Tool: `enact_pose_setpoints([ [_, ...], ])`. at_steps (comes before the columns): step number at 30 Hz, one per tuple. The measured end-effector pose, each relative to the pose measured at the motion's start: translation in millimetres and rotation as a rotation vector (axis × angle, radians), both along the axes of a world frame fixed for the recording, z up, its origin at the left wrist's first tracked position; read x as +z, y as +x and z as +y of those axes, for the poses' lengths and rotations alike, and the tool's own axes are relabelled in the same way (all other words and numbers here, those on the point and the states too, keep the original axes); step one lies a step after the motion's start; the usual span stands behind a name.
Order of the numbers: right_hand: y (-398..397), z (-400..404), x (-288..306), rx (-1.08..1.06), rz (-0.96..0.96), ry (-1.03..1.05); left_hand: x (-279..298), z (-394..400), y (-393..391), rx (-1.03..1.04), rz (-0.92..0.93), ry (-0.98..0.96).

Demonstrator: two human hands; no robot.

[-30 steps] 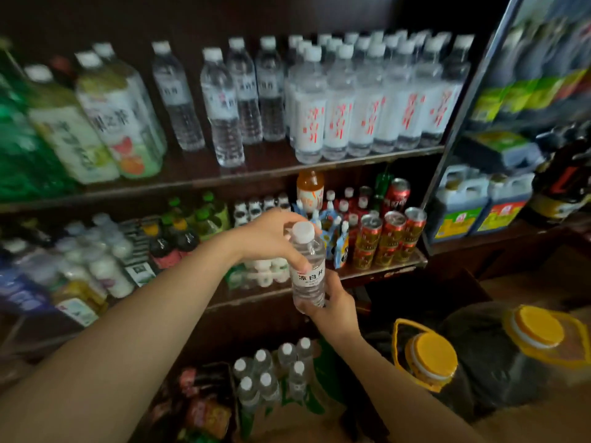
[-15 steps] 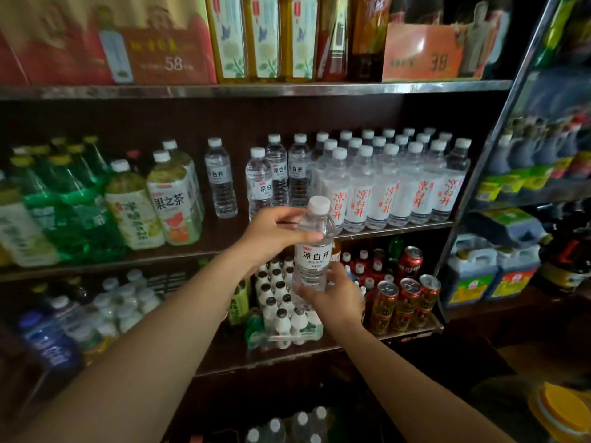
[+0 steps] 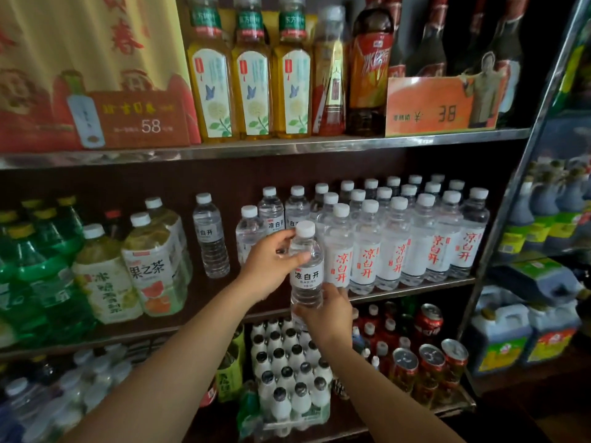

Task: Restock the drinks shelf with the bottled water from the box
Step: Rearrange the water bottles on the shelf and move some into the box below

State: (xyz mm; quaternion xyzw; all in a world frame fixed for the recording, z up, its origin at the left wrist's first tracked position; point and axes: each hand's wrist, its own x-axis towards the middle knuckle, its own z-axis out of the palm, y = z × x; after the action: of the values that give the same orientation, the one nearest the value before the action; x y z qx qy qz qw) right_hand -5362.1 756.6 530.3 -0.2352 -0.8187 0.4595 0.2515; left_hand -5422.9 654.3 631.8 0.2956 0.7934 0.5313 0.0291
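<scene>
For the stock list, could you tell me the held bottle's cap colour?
White, on the water bottle; clearest in the head view.

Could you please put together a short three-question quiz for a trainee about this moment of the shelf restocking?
1. True or false: both hands hold the water bottle, the left hand near its shoulder and the right hand at its base.
2. On the middle shelf, what stands directly right of the held bottle? A) green bottles B) red-lettered water bottles C) red cans
3. Fill in: the orange price card on the top shelf reads ___.

Key: 1 true; 2 B; 3 38.
</scene>
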Motion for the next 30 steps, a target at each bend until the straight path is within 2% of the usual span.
enact_pose_setpoints([
  [8, -43, 10, -11, -0.051, -0.027, 0.074, -17, 25, -48, 0.099, -0.016, 0.023],
  [13, -53, -2, -24, -0.071, 0.039, 0.377, -23, 35, -65, 0.164, 0.035, 0.033],
  [17, -59, -7, -30, 0.01, 0.028, 0.261, -23, 45, -79, 0.182, 0.057, 0.025],
  [23, -87, 10, -38, 0.133, 0.098, -0.058, -21, 61, -94, 0.197, 0.062, 0.047],
  [30, -115, 23, -41, 0.188, 0.129, -0.094, -25, 74, -114, 0.232, 0.041, 0.067],
])
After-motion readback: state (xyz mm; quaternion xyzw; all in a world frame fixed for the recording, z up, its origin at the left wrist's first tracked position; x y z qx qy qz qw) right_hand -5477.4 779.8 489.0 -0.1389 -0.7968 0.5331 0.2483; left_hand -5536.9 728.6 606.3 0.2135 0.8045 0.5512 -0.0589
